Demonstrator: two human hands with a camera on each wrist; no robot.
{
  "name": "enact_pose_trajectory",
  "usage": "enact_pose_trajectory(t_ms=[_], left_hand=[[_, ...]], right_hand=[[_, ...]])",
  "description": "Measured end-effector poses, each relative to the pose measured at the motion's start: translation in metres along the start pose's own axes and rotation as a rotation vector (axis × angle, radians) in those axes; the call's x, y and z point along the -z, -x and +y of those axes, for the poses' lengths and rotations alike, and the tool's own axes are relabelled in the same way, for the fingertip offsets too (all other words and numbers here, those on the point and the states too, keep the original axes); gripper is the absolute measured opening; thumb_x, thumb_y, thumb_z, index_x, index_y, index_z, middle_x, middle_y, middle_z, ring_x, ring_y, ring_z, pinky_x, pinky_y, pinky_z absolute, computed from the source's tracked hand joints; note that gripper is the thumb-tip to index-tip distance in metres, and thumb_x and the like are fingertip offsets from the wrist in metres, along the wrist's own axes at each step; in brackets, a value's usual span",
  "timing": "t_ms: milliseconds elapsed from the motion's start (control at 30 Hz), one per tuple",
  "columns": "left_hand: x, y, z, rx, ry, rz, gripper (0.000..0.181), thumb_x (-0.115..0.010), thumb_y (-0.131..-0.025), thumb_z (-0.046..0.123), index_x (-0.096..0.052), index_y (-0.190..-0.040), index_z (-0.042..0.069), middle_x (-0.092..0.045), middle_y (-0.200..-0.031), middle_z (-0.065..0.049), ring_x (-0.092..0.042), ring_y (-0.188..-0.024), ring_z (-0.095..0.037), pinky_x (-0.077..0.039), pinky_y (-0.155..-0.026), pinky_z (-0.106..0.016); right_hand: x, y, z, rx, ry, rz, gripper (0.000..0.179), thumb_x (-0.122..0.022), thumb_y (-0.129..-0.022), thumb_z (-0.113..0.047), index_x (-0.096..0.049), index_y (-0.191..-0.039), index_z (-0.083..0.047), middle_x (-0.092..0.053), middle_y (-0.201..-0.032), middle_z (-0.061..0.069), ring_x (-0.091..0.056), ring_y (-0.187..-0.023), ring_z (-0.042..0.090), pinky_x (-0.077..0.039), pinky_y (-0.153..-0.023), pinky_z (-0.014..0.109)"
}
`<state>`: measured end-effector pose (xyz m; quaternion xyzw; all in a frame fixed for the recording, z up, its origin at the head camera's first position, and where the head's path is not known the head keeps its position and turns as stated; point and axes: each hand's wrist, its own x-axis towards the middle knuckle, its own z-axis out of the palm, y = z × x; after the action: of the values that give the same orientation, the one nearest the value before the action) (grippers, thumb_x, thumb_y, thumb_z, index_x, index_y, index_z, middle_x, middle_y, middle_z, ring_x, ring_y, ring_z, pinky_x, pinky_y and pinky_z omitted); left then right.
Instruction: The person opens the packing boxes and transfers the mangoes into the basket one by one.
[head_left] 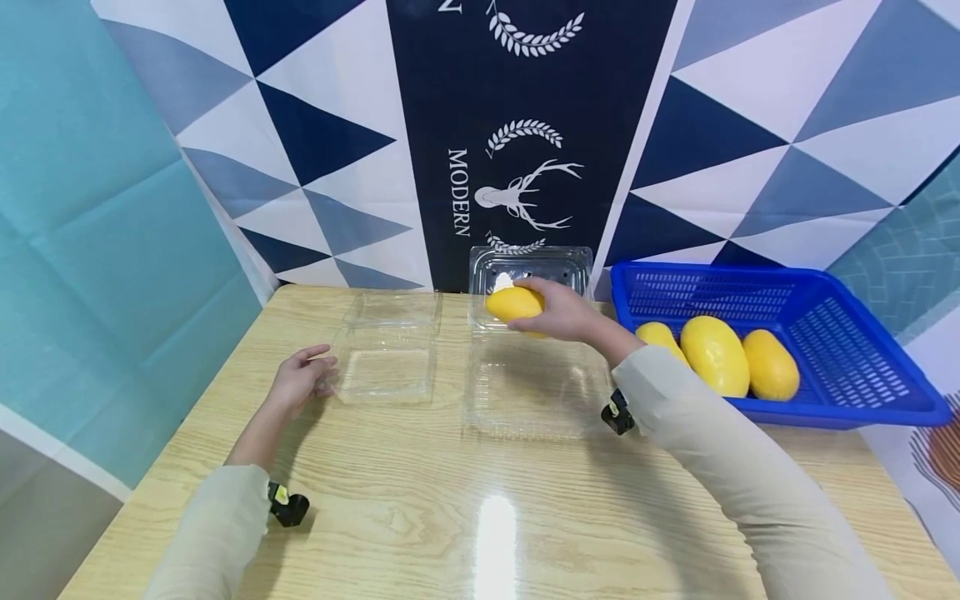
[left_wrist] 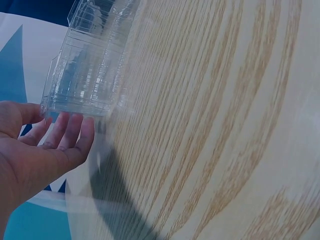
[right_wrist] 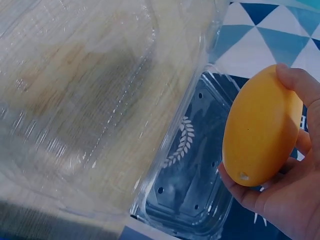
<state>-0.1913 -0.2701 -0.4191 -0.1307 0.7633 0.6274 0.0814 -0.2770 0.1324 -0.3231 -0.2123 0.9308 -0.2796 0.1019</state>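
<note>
My right hand (head_left: 561, 310) grips a yellow mango (head_left: 514, 305) above the right-hand clear plastic box, near where its two halves meet. That box has one half (head_left: 537, 387) flat on the table and the other (head_left: 570, 265) tilted up against the wall. In the right wrist view the mango (right_wrist: 260, 127) is held between thumb and fingers. At the left, my left hand (head_left: 297, 379) has loosely bent fingers at the near-left edge of a second clear box (head_left: 390, 375), also opened out. Its fingertips meet the box's side in the left wrist view.
A blue plastic basket (head_left: 862, 292) stands at the back right, with a large yellow mango (head_left: 714, 357) and two others inside, one partly behind the right sleeve. A patterned cloth (head_left: 330, 167) hangs behind the wooden table (head_left: 405, 500).
</note>
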Motion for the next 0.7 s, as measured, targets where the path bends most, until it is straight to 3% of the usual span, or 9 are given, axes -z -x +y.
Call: enact_pose_trajectory(t_ms=[333, 700], left_hand=[[0.0, 0.0, 0.0, 0.009, 0.004, 0.012, 0.051, -0.038, -0.101, 0.019, -0.024, -0.147, 0.003, -0.036, -0.144, -0.025, -0.058, -0.103, -0.011, -0.054, -0.072, -0.02], [-0.001, 0.001, 0.001, 0.002, 0.0, 0.012, 0.05, -0.038, -0.101, 0.019, -0.024, -0.146, 0.003, -0.036, -0.143, -0.025, -0.058, -0.101, -0.008, -0.054, -0.073, -0.019]], right_hand=[[0.006, 0.006, 0.009, -0.011, -0.029, 0.036, 0.073, -0.071, -0.079, -0.04, -0.04, -0.141, -0.015, -0.055, -0.12, 0.01, -0.049, -0.097, 0.026, -0.042, -0.084, 0.04], [0.017, 0.015, 0.02, -0.06, -0.028, 0.05, 0.075, -0.07, -0.081, -0.041, -0.037, -0.143, -0.015, -0.053, -0.125, 0.012, -0.049, -0.098, 0.027, -0.043, -0.086, 0.041]])
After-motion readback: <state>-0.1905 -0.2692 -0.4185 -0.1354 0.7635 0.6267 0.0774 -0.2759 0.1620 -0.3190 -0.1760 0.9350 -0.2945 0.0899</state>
